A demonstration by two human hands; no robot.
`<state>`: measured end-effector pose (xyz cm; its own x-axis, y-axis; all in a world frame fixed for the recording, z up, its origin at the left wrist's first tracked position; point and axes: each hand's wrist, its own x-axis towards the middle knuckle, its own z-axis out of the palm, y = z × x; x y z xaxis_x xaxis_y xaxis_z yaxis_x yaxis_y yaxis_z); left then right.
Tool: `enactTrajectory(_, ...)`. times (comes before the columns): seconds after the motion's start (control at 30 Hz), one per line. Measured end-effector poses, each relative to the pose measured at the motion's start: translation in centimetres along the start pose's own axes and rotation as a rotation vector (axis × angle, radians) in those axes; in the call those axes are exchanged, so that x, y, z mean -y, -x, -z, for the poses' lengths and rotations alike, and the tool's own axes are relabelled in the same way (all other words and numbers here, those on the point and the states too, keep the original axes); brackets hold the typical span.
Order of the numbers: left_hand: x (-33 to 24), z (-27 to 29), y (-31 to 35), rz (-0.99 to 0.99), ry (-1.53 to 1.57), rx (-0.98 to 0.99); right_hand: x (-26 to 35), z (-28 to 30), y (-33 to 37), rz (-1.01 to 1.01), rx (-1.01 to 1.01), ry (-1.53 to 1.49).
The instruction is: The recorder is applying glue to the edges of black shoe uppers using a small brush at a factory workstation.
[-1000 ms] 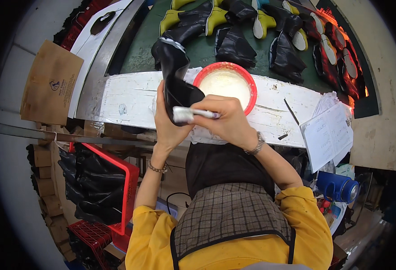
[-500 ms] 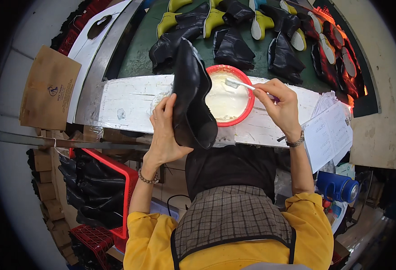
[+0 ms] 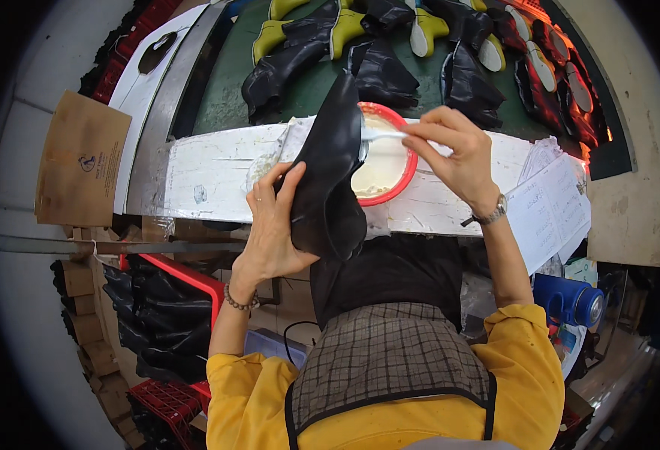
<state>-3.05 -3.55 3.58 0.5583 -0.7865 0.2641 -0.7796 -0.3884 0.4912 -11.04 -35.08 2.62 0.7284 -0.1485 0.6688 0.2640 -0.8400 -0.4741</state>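
Note:
My left hand (image 3: 270, 229) is wrapped round a black leather boot upper (image 3: 321, 176), held at a tilt above the near side of the white bench, its wide opening toward me. Between the fingers and thumb of my right hand (image 3: 456, 156) is a small brush like a toothbrush (image 3: 384, 135). Its head meets the whitish edge of the upper on the right; the bristles are hard to make out there. Behind the upper stands a red bowl (image 3: 409, 174) of creamy white paste, partly covered by the upper and my right hand.
A white-topped bench (image 3: 210, 169) runs across before me. Beyond it, a green conveyor belt (image 3: 225, 90) carries black uppers and yellow shoe forms (image 3: 346, 31), some in red light. A red crate (image 3: 217, 289) of black uppers is at left; papers (image 3: 547, 214) and a blue flask (image 3: 570, 300) at right.
My right hand has brought the brush from over the paste leftward to the upper's edge. The upper now leans further right, and the view has shifted slightly.

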Motion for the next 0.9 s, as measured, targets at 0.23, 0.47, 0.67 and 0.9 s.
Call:
enactTrajectory(0.23, 0.2, 0.0, -0.5, 0.003, -0.071, 0.009, 2.4, 1.4, 1.8, -0.316, 0.200, -0.420)
enactTrajectory(0.47, -0.2, 0.3, -0.9, -0.022, -0.065, 0.028, 0.0, 0.3, 1.7, -0.356, 0.209, -0.193)
enactTrajectory(0.67, -0.2, 1.0, -1.5, 0.030, -0.028, 0.090, 0.3, -0.9, 1.2, -0.152, 0.007, -0.407)
enactTrajectory(0.9, 0.3, 1.3, -2.2, 0.053, 0.074, 0.068, 0.8, 0.2, 1.4, 0.020, 0.069, -0.231)
